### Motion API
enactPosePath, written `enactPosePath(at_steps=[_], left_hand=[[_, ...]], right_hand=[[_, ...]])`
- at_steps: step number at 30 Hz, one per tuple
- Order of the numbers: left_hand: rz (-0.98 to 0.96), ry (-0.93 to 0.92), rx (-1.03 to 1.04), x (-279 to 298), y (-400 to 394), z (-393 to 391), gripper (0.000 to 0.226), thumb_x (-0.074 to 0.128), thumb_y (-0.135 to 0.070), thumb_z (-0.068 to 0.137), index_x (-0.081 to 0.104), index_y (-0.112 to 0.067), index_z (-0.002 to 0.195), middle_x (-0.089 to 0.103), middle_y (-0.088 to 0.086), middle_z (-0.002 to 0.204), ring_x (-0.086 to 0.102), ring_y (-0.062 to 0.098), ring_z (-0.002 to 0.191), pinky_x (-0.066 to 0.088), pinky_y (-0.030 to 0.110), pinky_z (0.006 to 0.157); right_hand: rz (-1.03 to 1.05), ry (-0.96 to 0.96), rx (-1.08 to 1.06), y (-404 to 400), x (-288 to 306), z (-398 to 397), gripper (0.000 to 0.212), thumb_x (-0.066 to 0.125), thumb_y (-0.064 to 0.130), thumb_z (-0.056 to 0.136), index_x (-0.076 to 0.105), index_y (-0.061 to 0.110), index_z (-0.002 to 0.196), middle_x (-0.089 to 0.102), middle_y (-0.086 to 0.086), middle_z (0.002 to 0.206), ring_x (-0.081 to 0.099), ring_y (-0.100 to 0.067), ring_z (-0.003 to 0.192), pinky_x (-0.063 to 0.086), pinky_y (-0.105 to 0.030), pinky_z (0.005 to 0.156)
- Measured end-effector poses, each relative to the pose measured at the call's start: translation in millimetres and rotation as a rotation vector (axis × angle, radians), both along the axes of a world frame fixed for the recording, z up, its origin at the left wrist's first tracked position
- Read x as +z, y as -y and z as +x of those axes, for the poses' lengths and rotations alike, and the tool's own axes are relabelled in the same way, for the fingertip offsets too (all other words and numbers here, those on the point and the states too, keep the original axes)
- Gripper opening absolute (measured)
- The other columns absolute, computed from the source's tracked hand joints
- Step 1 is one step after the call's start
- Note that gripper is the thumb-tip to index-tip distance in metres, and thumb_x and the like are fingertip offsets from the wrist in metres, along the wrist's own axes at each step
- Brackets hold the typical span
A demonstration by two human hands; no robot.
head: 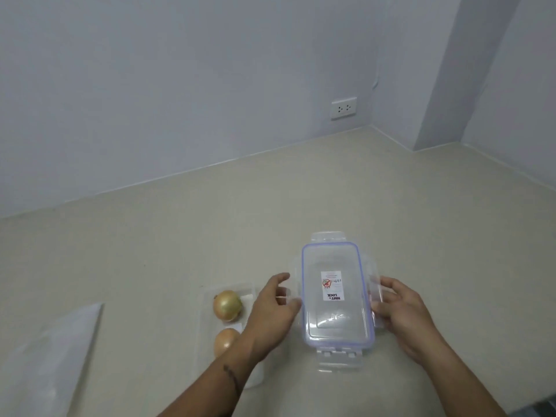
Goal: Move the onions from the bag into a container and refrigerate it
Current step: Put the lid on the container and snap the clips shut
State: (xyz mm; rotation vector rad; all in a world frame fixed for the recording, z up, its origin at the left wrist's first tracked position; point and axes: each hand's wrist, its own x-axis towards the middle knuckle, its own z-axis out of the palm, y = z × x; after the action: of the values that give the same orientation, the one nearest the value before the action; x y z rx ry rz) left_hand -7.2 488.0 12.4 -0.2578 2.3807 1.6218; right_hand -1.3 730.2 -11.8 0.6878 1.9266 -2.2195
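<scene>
Behind the left hand (272,305), the container (228,335) with onions (227,305) is half-hidden.

We count two onions: one (227,305) left of the lid (337,296), the other (225,341) just nearer us than the first. Both sit in one clear container (210,326), also left of the lid. There is one lid, clear with a blue seal and four open latch flaps, one to each side, and one label (331,285) at its middle. One clear bag (51,362) lies flat on the table (150,251), far left of the lid. We see two hands, the left (270,311) and the right (403,317), one on either side of the lid. One wall socket (344,108) sits beyond the lid.
</scene>
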Motion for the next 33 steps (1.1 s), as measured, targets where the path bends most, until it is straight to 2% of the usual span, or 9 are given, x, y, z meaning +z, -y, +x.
enactPosePath(at_steps=[2,6,8,13,16,20,28,31,33], left_hand=[[0.055,-0.132,0.144,14,14,-5,0.044,0.062,-0.016,0.088,0.054,-0.035,0.126,0.061,-0.002,0.088,0.058,0.001,0.067,0.046,0.01,0.061],[0.058,-0.228,0.318,29,51,-11,0.041,0.06,-0.009,0.089,0.056,-0.034,0.121,0.061,0.004,0.083,0.063,0.014,0.067,0.049,0.028,0.058],[0.062,-0.229,0.4,26,75,-8,0.041,0.058,-0.006,0.088,0.056,-0.029,0.122,0.06,0.005,0.081,0.061,0.015,0.065,0.049,0.024,0.051],[0.039,-0.066,0.524,5,137,11,0.047,0.058,-0.004,0.082,0.056,-0.018,0.127,0.067,0.009,0.088,0.06,0.019,0.065,0.051,0.033,0.064],[0.026,0.004,0.508,-8,161,24,0.052,0.061,-0.006,0.079,0.054,-0.017,0.129,0.07,0.01,0.09,0.064,0.02,0.07,0.053,0.033,0.068],[0.013,0.056,0.4,-20,177,38,0.054,0.066,-0.009,0.077,0.051,-0.023,0.127,0.07,0.006,0.089,0.069,0.017,0.08,0.047,0.025,0.066],[0.049,0.061,0.278,-33,191,45,0.041,0.065,-0.009,0.077,0.059,-0.023,0.115,0.06,0.004,0.078,0.06,0.014,0.062,0.051,0.028,0.064],[0.053,0.077,0.229,-36,199,49,0.039,0.066,-0.012,0.076,0.059,-0.024,0.113,0.059,0.0,0.072,0.059,0.011,0.057,0.05,0.026,0.06],[0.057,0.088,0.204,-37,201,51,0.035,0.066,-0.014,0.077,0.059,-0.025,0.11,0.061,-0.001,0.07,0.061,0.009,0.055,0.051,0.024,0.056]], right_hand=[[0.031,-0.035,0.002,13,10,-9,0.054,0.056,-0.018,0.082,0.056,0.018,0.122,0.074,-0.012,0.091,0.068,-0.018,0.064,0.054,-0.03,0.054],[0.093,-0.087,0.13,66,22,-22,0.047,0.054,-0.011,0.087,0.053,0.023,0.12,0.069,-0.012,0.089,0.069,-0.013,0.06,0.054,-0.027,0.054],[0.144,-0.081,0.205,94,24,-23,0.039,0.052,-0.007,0.087,0.058,0.02,0.115,0.069,-0.012,0.089,0.068,-0.011,0.056,0.053,-0.025,0.053],[0.285,-0.06,0.407,143,17,-17,0.032,0.055,0.001,0.085,0.063,0.02,0.109,0.072,-0.013,0.088,0.067,-0.018,0.074,0.059,-0.042,0.073],[0.342,-0.049,0.478,162,8,-8,0.027,0.056,0.004,0.087,0.065,0.021,0.107,0.065,-0.008,0.076,0.064,-0.007,0.065,0.056,-0.035,0.066],[0.45,-0.033,0.505,175,-1,6,0.031,0.052,0.008,0.086,0.062,0.031,0.104,0.055,-0.001,0.068,0.054,-0.015,0.061,0.048,-0.033,0.063],[0.589,-0.151,0.341,196,-3,24,0.033,0.055,0.007,0.086,0.064,0.032,0.105,0.062,0.001,0.082,0.063,-0.019,0.072,0.053,-0.031,0.067],[0.653,-0.149,0.315,203,-10,31,0.033,0.053,0.005,0.088,0.062,0.033,0.103,0.06,0.009,0.077,0.059,-0.01,0.068,0.045,-0.022,0.061],[0.666,-0.133,0.295,207,-14,34,0.033,0.052,0.006,0.09,0.06,0.034,0.105,0.06,0.014,0.083,0.059,-0.007,0.076,0.042,-0.02,0.064]])
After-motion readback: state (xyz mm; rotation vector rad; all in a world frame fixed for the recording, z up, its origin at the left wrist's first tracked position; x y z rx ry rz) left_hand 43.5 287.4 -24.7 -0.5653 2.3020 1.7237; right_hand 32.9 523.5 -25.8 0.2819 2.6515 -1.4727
